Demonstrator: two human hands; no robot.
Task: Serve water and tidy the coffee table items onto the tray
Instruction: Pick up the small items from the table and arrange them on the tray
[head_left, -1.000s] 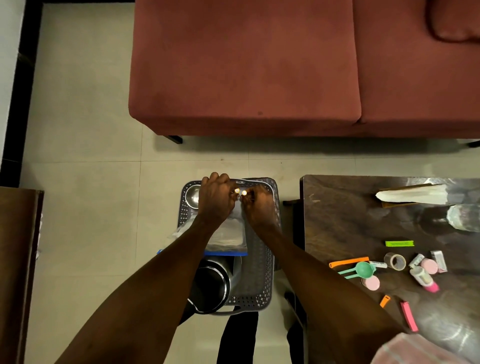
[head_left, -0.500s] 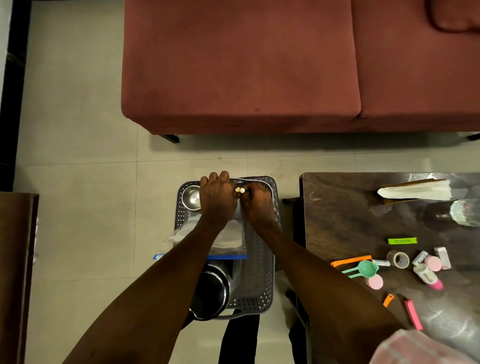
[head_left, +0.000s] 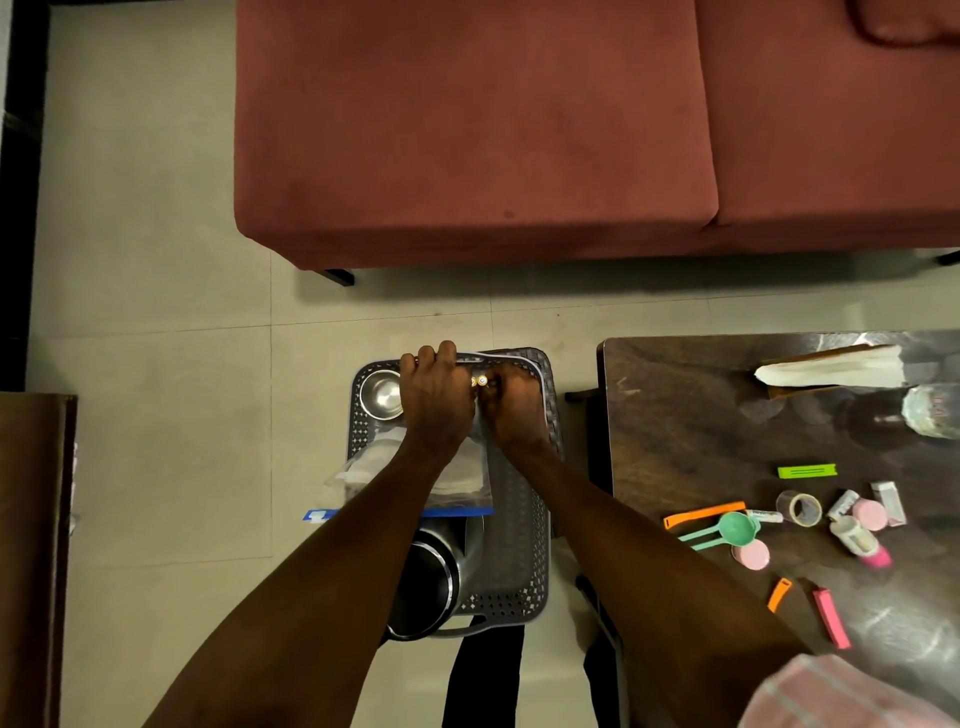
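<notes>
Both hands are closed at the far end of the grey perforated tray (head_left: 524, 545), which sits on the floor beside the coffee table (head_left: 691, 415): our left hand (head_left: 436, 400) and right hand (head_left: 511, 410) meet knuckle to knuckle and pinch two small round-ended items (head_left: 478, 381), possibly batteries, though we cannot tell for certain. We judge the step in hand to be setting these down on the tray, above a clear plastic bag (head_left: 457, 475) with a blue strip. To do it well, we would lower them flat against the tray wall so they do not roll, then let go one hand at a time. Count on the tray: one small steel bowl (head_left: 381, 395), one larger steel vessel (head_left: 426, 584), one bag. Count on the table, still to be tidied: one tape roll (head_left: 799, 508), one green scoop (head_left: 735, 530), two pink lids (head_left: 751, 554), one green clip (head_left: 807, 471), one water bottle (head_left: 932, 410).
</notes>
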